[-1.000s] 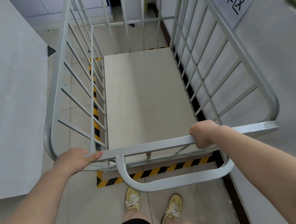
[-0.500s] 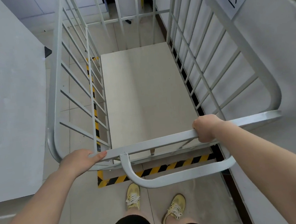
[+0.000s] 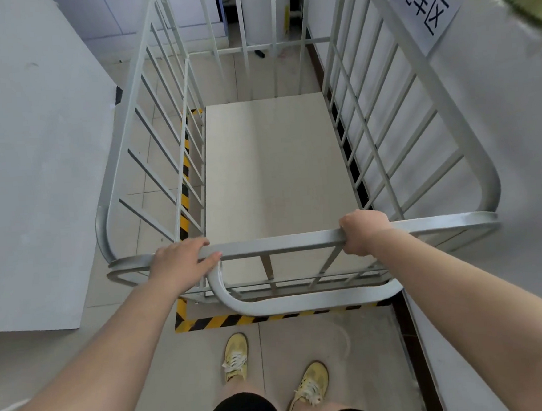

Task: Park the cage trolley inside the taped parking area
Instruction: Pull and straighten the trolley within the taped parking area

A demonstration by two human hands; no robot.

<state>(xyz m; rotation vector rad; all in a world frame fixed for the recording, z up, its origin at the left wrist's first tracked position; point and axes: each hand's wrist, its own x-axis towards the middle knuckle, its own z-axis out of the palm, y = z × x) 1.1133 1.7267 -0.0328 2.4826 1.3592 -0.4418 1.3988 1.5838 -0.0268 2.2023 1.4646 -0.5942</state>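
Steel bars form the trolley (image 3: 270,173), and both hands hold its near top rail (image 3: 282,241). Left hand (image 3: 179,264) wraps the rail near the left corner, fingers over, thumb under; right hand (image 3: 363,231) is fisted round it further right. Yellow-black tape (image 3: 271,317) lies below the grips and along the trolley's left side.

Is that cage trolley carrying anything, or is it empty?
Empty. The cage trolley shows only its bare pale floor board between the barred sides; nothing lies on it.
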